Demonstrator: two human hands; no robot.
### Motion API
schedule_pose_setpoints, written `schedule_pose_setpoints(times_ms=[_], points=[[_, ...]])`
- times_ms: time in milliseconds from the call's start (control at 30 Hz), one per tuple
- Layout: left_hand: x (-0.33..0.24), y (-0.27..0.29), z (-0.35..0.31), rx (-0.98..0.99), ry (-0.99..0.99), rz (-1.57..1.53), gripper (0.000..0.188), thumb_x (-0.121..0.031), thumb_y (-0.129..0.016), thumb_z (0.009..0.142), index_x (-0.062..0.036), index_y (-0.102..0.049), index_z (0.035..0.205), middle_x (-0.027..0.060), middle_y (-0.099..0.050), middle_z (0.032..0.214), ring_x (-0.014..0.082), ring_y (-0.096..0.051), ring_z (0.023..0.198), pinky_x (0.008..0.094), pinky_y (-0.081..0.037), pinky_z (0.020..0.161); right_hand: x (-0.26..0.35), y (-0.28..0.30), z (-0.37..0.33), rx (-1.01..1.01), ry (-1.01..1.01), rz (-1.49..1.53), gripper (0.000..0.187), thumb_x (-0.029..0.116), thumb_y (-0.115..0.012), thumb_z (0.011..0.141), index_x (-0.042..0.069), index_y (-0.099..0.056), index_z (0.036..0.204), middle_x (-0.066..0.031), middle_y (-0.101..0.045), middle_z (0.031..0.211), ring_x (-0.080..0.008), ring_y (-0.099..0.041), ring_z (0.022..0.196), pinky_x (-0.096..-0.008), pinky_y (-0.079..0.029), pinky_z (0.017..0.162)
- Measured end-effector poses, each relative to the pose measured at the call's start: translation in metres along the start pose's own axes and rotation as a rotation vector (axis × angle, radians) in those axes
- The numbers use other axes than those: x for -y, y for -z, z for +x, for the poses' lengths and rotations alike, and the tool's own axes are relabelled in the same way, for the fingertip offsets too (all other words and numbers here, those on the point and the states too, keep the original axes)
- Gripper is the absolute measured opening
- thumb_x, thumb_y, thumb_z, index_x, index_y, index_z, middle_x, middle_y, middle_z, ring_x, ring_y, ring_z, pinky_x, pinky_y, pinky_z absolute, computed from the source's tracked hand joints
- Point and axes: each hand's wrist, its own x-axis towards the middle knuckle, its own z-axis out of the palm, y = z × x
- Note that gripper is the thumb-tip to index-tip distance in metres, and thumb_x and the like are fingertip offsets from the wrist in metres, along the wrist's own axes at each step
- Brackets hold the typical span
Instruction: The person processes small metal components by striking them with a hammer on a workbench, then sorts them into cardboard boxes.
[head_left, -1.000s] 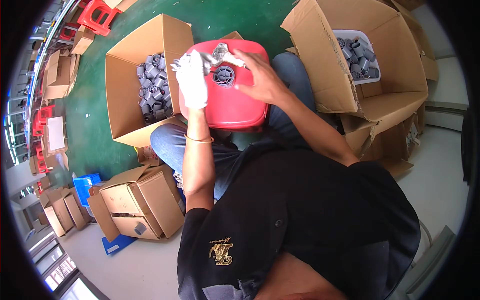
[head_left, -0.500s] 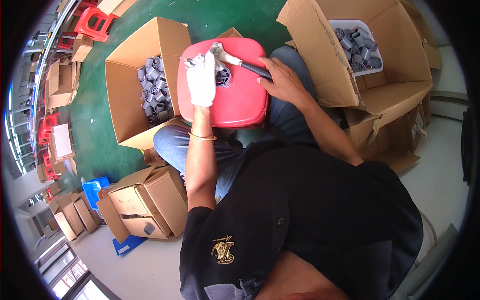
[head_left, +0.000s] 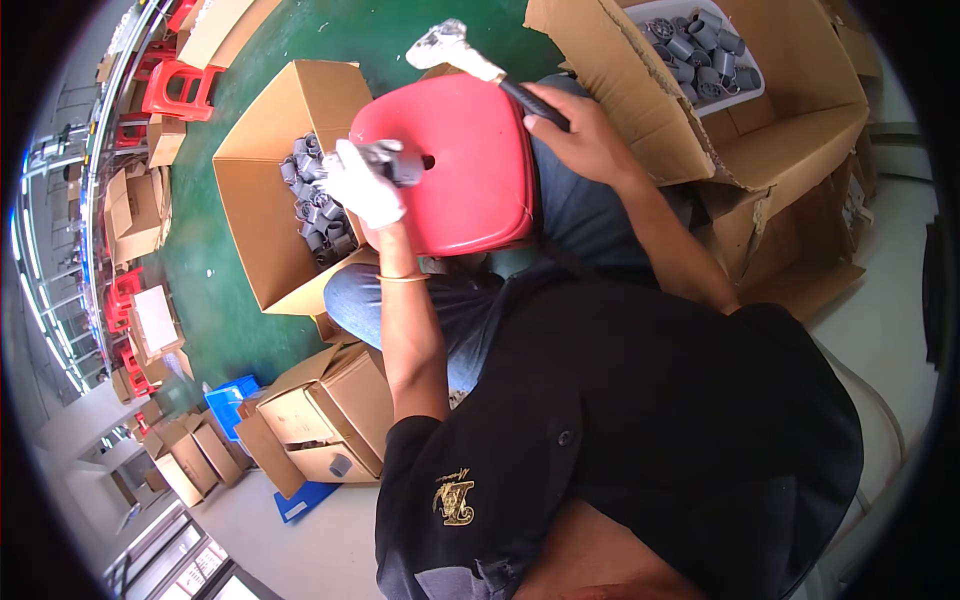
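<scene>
My left hand [head_left: 364, 188], in a white glove, grips a grey plastic pipe fitting [head_left: 407, 168] over the left part of the red stool [head_left: 478, 185]. The fitting is short and round, and the gloved fingers hide part of it. A hammer [head_left: 518, 93] is in my bare right hand [head_left: 588, 132], its fingers wrapped round the black handle. Its head looks wrapped in something whitish and is raised beyond the stool's far edge. A small dark hole shows in the stool seat beside the fitting.
On the left, a cardboard box [head_left: 245, 200] holds many grey fittings [head_left: 325, 215]. Another large carton [head_left: 800, 150] at the right has a white tub [head_left: 752, 88] of similar fittings. Closed cartons [head_left: 325, 415] and a blue crate [head_left: 228, 402] stand at lower left.
My left hand has lifted the grey fitting off the middle of the stool and moved left toward the box. The hammer head has risen up and away from the stool.
</scene>
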Motion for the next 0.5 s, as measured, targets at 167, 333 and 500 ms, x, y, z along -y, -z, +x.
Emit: schedule_pose_setpoints(times_ms=[167,333,500], points=[[-0.03,-0.03,0.006,-0.033,0.012,0.327,0.033,-0.012,-0.038,0.102,-0.006,-0.045,0.07,0.0108,-0.055,0.058,0.0227,-0.061,0.052,0.0336,-0.053,0.067,-0.004,0.021,-0.02,-0.025,0.011,-0.017,0.039,0.007,-0.059,0.09,-0.002,-0.058,0.129,-0.008,-0.069,0.109,-0.0133,-0.061,0.087,-0.0252,-0.048,0.078],[0.0,-0.033,-0.003,0.055,-0.03,0.723,0.02,-0.013,-0.045,0.096,-0.0095,-0.051,0.078,0.0098,-0.06,0.07,0.0215,-0.061,0.077,0.037,-0.049,0.062,-0.007,0.021,-0.028,0.018,-0.013,0.023,0.04,0.007,-0.059,0.09,-0.002,-0.058,0.129,-0.008,-0.069,0.111,-0.0135,-0.061,0.091,-0.024,-0.048,0.083],[0.03,-0.005,0.0,0.253,-0.629,1.565,0.011,-0.016,-0.05,0.093,-0.0096,-0.052,0.084,0.0109,-0.06,0.081,0.0223,-0.056,0.07,0.0378,-0.046,0.057,0.011,0.012,-0.032,-0.003,0.009,0.046,0.042,0.006,-0.059,0.09,-0.002,-0.056,0.132,-0.0092,-0.069,0.112,-0.0147,-0.062,0.092,-0.025,-0.048,0.084]])
